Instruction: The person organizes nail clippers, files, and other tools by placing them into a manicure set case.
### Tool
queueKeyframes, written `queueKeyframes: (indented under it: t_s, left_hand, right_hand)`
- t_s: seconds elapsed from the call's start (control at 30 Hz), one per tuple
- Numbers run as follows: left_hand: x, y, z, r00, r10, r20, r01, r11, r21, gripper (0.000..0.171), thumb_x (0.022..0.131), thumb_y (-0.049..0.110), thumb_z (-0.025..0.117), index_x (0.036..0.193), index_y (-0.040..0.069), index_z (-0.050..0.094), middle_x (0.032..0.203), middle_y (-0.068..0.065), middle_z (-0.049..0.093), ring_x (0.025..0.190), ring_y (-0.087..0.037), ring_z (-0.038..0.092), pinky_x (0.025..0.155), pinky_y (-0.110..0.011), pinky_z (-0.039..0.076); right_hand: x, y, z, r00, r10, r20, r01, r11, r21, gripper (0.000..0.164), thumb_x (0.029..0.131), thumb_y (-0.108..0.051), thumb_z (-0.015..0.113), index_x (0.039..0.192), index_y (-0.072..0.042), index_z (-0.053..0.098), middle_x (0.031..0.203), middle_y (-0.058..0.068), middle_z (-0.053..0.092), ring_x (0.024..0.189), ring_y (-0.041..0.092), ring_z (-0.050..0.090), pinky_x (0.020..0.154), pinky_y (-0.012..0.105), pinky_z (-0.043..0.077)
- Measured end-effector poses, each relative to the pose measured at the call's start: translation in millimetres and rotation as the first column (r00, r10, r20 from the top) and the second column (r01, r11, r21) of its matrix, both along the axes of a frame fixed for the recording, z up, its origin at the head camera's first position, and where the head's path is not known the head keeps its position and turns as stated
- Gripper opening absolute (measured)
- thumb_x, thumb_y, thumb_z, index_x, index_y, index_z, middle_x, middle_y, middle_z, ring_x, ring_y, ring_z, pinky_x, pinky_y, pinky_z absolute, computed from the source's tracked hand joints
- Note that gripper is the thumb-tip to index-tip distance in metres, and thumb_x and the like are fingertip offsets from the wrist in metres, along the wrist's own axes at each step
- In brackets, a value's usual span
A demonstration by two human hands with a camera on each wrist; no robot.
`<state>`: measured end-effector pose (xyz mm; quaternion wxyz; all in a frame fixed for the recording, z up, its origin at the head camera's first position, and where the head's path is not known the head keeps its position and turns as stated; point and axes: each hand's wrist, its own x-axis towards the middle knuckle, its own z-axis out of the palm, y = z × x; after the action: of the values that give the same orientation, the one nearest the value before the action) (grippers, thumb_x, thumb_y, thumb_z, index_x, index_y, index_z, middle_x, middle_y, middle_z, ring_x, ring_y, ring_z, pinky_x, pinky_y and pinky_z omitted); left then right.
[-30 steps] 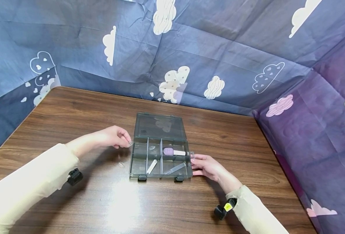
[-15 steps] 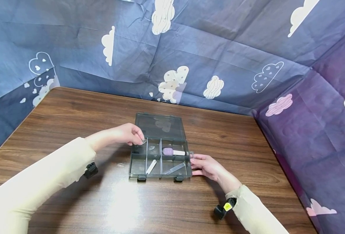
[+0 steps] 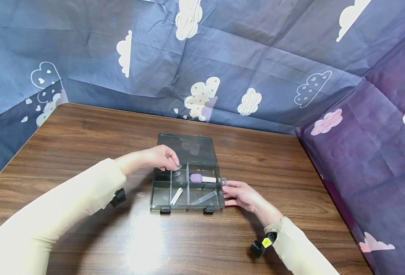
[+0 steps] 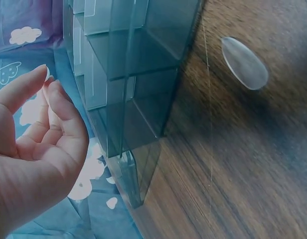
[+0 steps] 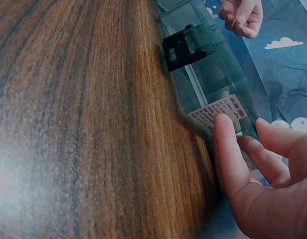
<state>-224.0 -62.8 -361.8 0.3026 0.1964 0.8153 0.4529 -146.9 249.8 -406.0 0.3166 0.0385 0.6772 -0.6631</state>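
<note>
A wooden table bears an open grey compartment box. The right hand presses straight fingers on its right wall. The left hand pinches a clear nail tip above a rear compartment. Another tip lies on the wood beside the box.

A white printed label is sitting on the right end wall of the smoky plastic organizer box, just at the tips of the right hand. It is carrying several lines of small dark print and what looks like a barcode, but all of it is showing too small and blurred to be read. No other writing is showing anywhere.
</note>
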Motion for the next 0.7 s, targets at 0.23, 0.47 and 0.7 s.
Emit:
queueKeyframes:
  t_s: [0.23, 0.47, 0.7]
  left_hand:
    - [-2.6, 7.0, -1.6, 1.000, -0.001, -0.009, 0.001, 1.000, -0.014, 0.020, 0.079, 0.005, 0.065, 0.096, -0.004, 0.062, 0.069, 0.008, 0.062, 0.060, -0.003, 0.051, 0.057, -0.017, 0.043]
    - [-2.8, 5.7, 0.4, 1.000, -0.012, -0.015, 0.012, 1.000, -0.010, 0.024, 0.081, 0.006, 0.064, 0.101, -0.007, 0.060, 0.069, 0.008, 0.062, 0.061, -0.004, 0.051, 0.057, -0.017, 0.044]
    - [-2.1, -12.6, -2.6, 1.000, -0.017, -0.012, 0.018, 0.999, 0.032, 0.018, 0.081, 0.006, 0.064, 0.095, -0.005, 0.061, 0.068, 0.004, 0.062, 0.057, -0.005, 0.049, 0.055, -0.018, 0.042]
  right_hand:
    - [0.3, 0.0, 0.8, 1.000, 0.010, -0.008, -0.010, 1.000, 0.003, 0.017, 0.095, -0.010, 0.051, 0.110, -0.006, 0.057, 0.086, -0.003, 0.066, 0.082, 0.010, 0.063, 0.074, 0.027, 0.056]
    - [0.8, -0.3, 1.2, 1.000, 0.008, -0.007, -0.008, 1.000, 0.001, 0.015, 0.095, -0.010, 0.051, 0.109, -0.007, 0.057, 0.086, -0.002, 0.066, 0.082, 0.010, 0.064, 0.074, 0.027, 0.056]
    - [0.5, -0.1, -0.1, 1.000, 0.006, -0.009, -0.006, 1.000, 0.000, 0.019, 0.095, -0.009, 0.050, 0.113, -0.004, 0.055, 0.087, -0.002, 0.066, 0.082, 0.010, 0.064, 0.074, 0.028, 0.056]
